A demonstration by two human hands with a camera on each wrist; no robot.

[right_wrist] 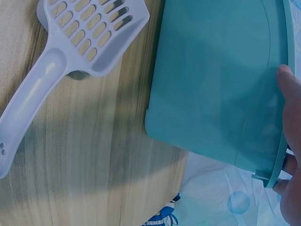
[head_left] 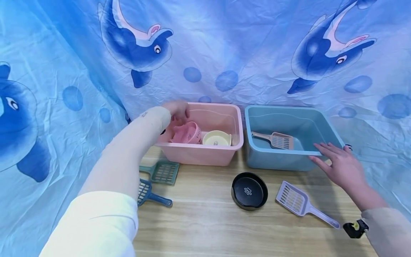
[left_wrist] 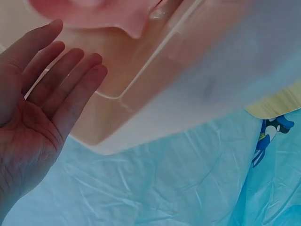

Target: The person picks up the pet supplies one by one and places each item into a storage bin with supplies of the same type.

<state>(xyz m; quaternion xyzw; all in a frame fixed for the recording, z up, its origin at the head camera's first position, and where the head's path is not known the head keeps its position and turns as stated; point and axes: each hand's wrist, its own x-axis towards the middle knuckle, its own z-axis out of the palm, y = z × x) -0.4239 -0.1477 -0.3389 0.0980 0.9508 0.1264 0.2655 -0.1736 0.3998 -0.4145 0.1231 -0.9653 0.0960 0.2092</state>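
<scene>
My left hand (head_left: pixel 177 108) reaches over the left end of the pink bin (head_left: pixel 199 154), holding nothing. In the left wrist view its fingers are loosely extended, just apart from a pink bowl (left_wrist: pixel 103 16) with a pointed rim. That bowl (head_left: pixel 186 133) sits tilted in the bin beside a pale yellow bowl (head_left: pixel 217 138). My right hand (head_left: pixel 345 166) rests at the front right corner of the blue bin (head_left: pixel 279 159), fingers spread over its rim. Its thumb (right_wrist: pixel 288 82) touches the wall near the rim. Inside the blue bin lies a beige slotted litter scoop (head_left: pixel 277 140).
On the wooden table (head_left: pixel 205 221) lie a black bowl (head_left: pixel 249 191) with a paw print and a lavender scoop (head_left: pixel 297 201). A green scoop (head_left: pixel 165 172) and a blue scoop (head_left: pixel 151 194) lie beside my left forearm. A dolphin-print sheet (head_left: pixel 205 46) hangs behind the bins.
</scene>
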